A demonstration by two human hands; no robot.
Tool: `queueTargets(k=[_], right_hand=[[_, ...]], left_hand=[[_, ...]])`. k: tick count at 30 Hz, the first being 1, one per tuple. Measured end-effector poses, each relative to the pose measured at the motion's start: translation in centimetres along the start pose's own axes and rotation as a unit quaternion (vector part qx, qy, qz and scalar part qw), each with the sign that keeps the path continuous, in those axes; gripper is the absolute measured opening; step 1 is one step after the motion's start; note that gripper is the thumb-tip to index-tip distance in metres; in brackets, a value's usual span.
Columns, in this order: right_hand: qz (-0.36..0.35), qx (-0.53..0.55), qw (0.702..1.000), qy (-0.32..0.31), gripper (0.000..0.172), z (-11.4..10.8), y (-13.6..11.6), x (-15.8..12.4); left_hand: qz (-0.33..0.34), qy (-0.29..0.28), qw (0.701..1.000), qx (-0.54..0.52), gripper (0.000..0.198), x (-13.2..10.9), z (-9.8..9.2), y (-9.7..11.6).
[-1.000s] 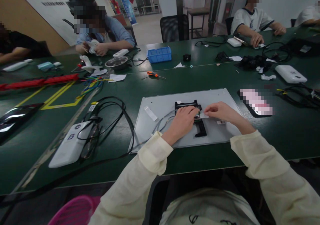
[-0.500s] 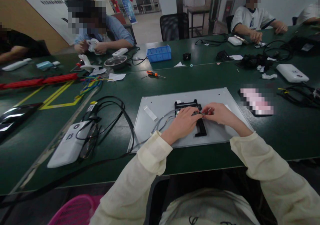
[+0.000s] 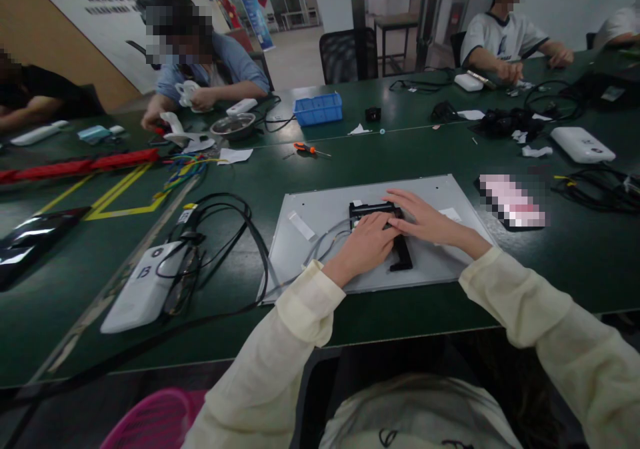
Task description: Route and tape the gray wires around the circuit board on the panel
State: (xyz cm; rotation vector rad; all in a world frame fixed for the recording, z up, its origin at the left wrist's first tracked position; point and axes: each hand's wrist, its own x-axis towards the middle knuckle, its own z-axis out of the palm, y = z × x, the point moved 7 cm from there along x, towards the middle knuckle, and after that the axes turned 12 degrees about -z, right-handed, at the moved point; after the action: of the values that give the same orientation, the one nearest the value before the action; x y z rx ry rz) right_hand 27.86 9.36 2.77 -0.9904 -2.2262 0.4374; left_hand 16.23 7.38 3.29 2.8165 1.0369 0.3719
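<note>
- Black plastic bracket (image 3: 401, 257) lies at the centre of the frame, on the pale grey panel (image 3: 430, 196); both hands cover its middle;
- Left hand (image 3: 367, 241) rests over the bracket with fingers bent; whether they pinch anything beneath, I cannot tell; a steady, light hold there would probably serve best;
- Right hand (image 3: 425, 221) reaches in from the right, fingers extended and spread across the bracket's upper right, with no pinch visible; even fingertip pressure seems wiser than a hard push at one spot;
- Grey cables (image 3: 327, 241) run from the bracket toward the panel's lower left; best kept slack and clear of the left wrist, since a tug could shift the work;
- White strip (image 3: 302, 226) lies on the panel's left, well apart from the fingers
</note>
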Motion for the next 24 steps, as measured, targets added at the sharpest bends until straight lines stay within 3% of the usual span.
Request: queueTargets(k=[8,14,18,21,24], right_hand=[[-0.028,-0.003,0.998,-0.06,0.085,1.2,0.3,-1.4],[-0.033,-0.015,0.997,-0.064,0.088,1.5,0.7,-1.6],[-0.037,-0.021,0.997,-0.056,0.086,1.5,0.7,-1.6],[-0.029,-0.026,0.997,-0.061,0.086,1.4,0.7,-1.7],[-0.016,-0.03,0.997,-0.071,0.085,1.4,0.6,-1.7]], left_hand=[[0.011,0.013,0.999,-0.028,0.029,0.1,-0.2,-0.1],[0.006,0.036,0.999,-0.034,0.031,0.1,-0.7,-0.2],[-0.019,0.067,0.996,-0.048,0.031,-0.2,-2.8,-0.5],[-0.087,0.094,0.99,-0.062,0.028,-1.0,-5.4,-2.6],[-0.207,0.147,0.964,-0.074,0.026,-2.7,-7.9,-7.4]])
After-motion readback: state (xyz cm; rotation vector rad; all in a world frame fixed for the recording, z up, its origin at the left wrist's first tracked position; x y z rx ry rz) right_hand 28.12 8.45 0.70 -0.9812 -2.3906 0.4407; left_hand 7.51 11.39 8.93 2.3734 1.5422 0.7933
